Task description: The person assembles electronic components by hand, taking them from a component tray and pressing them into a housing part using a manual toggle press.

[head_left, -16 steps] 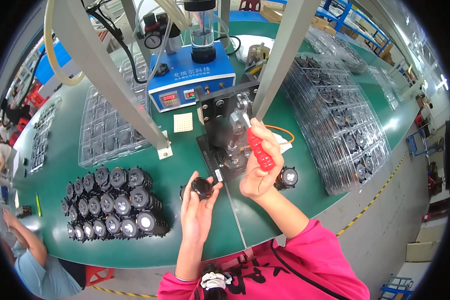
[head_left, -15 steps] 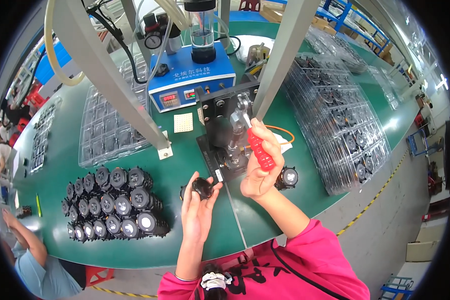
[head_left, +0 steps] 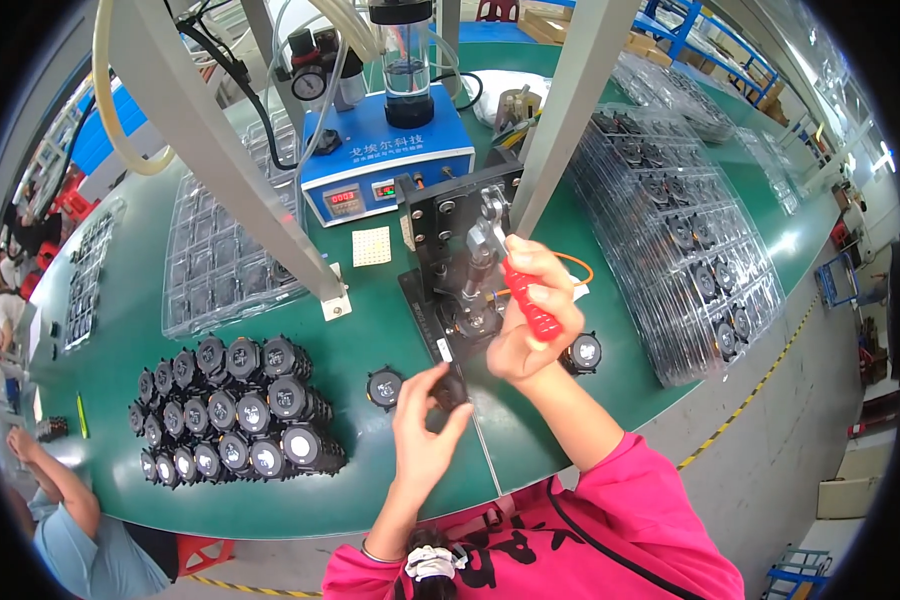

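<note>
My right hand [head_left: 538, 325] is wrapped round the red ribbed handle [head_left: 526, 292] of a toggle clamp. The clamp belongs to a black metal fixture [head_left: 432, 235] on the green table. Under its plunger, a dark round part [head_left: 477, 320] sits in the base, partly hidden. Near the fixture's front corner, my left hand [head_left: 425, 430] pinches a dark round watch case [head_left: 450, 391] between thumb and fingers. One black watch case [head_left: 384, 388] lies face up just left of that hand. Beside my right wrist rests another watch case [head_left: 583, 352].
Stacked rows of watch cases [head_left: 232, 410] stand at the left. Clear plastic trays [head_left: 690, 270] are piled at the right, with another tray [head_left: 220, 265] at the back left. A blue tester box [head_left: 385, 150] stands behind, and grey frame posts [head_left: 575, 110] rise close to the fixture.
My left hand has moved right with the watch case, turning it toward the fixture and uncovering the case on the table. My right hand has shifted slightly down and right, still on the handle.
</note>
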{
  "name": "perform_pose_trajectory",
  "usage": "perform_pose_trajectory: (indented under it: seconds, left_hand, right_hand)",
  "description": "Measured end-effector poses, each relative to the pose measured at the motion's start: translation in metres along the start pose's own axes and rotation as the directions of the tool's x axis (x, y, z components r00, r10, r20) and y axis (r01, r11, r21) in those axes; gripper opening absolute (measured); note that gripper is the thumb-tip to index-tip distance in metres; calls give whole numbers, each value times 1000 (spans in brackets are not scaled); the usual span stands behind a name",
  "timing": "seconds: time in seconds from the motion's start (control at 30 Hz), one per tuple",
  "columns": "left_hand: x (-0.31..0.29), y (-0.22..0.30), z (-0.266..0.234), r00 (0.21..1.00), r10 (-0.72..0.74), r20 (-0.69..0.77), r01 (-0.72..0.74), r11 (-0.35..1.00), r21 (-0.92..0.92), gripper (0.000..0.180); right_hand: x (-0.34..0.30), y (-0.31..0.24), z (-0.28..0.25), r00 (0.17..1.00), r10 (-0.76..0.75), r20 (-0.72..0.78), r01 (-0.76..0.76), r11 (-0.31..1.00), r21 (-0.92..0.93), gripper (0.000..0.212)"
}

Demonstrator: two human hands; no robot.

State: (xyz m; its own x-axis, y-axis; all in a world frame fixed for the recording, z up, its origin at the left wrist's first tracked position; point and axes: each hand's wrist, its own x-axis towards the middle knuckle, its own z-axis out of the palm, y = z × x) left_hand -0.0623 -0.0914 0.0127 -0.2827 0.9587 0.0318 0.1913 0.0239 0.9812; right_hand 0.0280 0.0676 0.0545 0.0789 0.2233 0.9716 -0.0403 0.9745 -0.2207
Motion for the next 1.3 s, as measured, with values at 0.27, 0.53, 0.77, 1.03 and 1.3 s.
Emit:
perform_pose_trajectory:
  seconds: [0.27, 0.53, 0.77, 1.03, 1.3]
  left_hand:
    - [-4, 8, 28, 910, 310, 274, -408, 784, 468, 50]
    - [71, 19, 33, 888, 402, 224, -422, 513, 748, 52]
    - [87, 17, 32, 863, 428, 268, -485, 552, 678, 42]
    - [78, 6, 19, 766, 608, 209, -623, 620, 477, 19]
    - [38, 0, -11, 750, 564, 345, -626, 438, 645, 22]
  right_hand:
    - [102, -4, 14, 812, 518, 271, -537, 843, -1, 43]
    - [24, -81, -69, 534, 758, 376, -550, 648, -526, 23]
    - [-46, -118, -85, 313, 758, 572, -457, 648, -609, 47]
    - [-19, -72, -77, 564, 777, 279, -491, 587, -644, 47]
    - [-18, -36, -39, 467, 767, 440, -443, 634, -634, 41]
